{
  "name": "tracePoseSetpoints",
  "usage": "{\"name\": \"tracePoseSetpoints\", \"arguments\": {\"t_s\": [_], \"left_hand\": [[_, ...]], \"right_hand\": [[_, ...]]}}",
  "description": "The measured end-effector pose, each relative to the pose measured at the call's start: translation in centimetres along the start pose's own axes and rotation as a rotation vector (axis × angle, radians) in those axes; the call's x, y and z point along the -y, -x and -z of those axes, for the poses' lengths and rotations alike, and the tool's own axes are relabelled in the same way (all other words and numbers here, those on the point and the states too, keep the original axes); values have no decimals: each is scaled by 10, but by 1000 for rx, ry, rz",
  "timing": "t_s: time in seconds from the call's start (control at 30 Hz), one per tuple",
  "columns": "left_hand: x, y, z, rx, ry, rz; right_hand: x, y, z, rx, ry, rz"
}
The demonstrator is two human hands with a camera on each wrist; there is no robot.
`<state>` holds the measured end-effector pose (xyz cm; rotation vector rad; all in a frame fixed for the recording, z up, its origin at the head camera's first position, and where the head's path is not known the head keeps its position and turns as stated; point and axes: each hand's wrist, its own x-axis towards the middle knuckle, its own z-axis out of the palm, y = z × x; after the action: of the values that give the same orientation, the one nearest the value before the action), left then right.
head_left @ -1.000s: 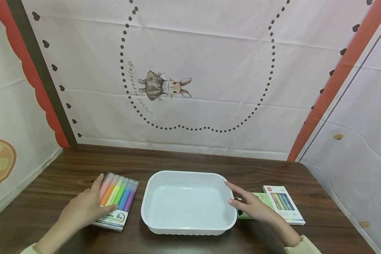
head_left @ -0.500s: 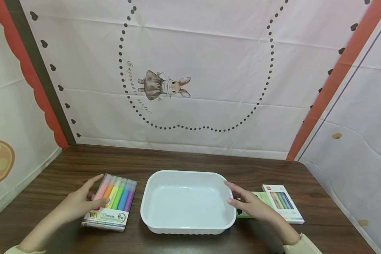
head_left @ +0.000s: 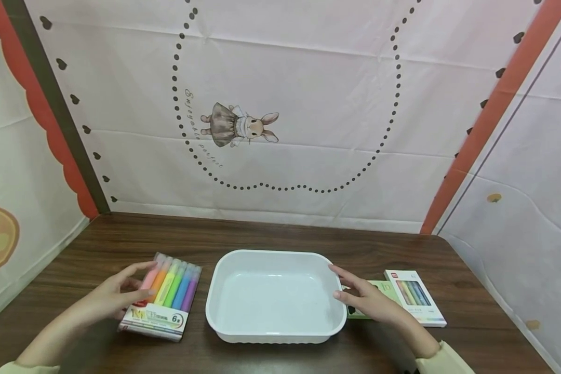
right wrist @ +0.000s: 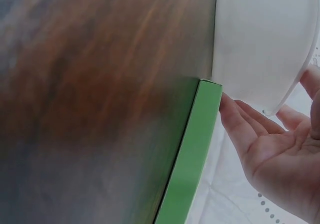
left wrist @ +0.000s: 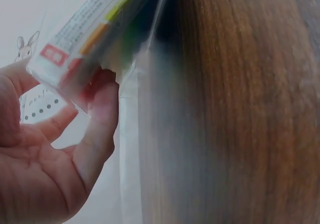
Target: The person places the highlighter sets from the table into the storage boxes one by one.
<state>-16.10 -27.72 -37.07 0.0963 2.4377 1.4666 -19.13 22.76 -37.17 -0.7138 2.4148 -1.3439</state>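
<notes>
Within left grip (head_left: 111, 296), marker pack (head_left: 172, 293), tilted

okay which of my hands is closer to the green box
Your right. The right hand is over the green box; the left hand is across the white tray, gripping the marker pack.

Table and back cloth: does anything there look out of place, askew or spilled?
The rabbit print on the back cloth lies sideways, head to the right, as if hung turned. On the table, the white box sits askew, seeming to overlap the green box. I see no spill.
</notes>
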Motion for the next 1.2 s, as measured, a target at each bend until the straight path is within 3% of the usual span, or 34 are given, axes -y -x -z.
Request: {"name": "tracePoseSetpoints", "arguments": {"t_s": [0.23,0.43,0.63,0.87,1.2], "left_hand": [[5,0,4,91,147,-40],[8,0,8,117,156,-48],[8,1,9,114,153,-50],[9,1,8,105,183,-40],[8,0,5,52,157,24]], "right_hand": [[2,0,1,-5,24,-10],[1,0,1,-5,14,-30],[1,0,0,18,-66,-25],[0,0,-1,16,-80,-9],[0,-1,0,21,-85,-22]]}}
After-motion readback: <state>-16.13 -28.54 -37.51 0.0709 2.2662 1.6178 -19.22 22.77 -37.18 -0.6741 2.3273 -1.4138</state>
